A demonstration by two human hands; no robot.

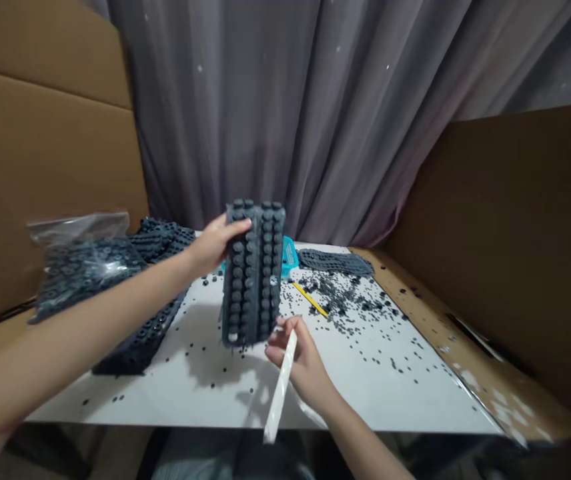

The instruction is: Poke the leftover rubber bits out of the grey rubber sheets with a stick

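My left hand (214, 245) grips the top edge of a dark grey moulded rubber sheet (253, 273), which is covered in rows of round studs and held upright above the table. My right hand (298, 357) is just below and in front of the sheet, apart from it. Its fingers are closed around a long white flat strip (280, 390) that slants down toward me. Beneath my left forearm lies another dark studded sheet (140, 340), partly hidden by the arm.
Many small black rubber bits (340, 300) lie scattered over a white board (115, 393). A clear bag of dark pieces (83, 267), more studded sheets (163, 239) (335, 262), a teal object (289, 257) and a yellow stick (310, 299) are there. Cardboard walls (490, 200) and a grey curtain (265, 100) surround the board.
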